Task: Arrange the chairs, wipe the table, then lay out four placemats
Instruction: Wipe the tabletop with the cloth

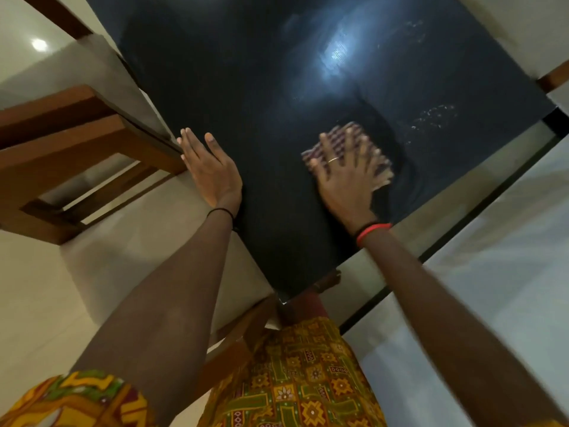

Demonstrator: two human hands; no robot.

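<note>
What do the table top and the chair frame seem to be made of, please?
The table top looks like polished black stone or glass; its glossy surface mirrors a lamp, so I cannot tell which. The chair frame looks like brown-stained wood with a smooth finish, built of squared bars.

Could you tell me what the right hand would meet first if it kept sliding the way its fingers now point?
Nothing, apparently: beyond the right hand and its checked cloth, only bare black tabletop shows up to the far edge.
</note>
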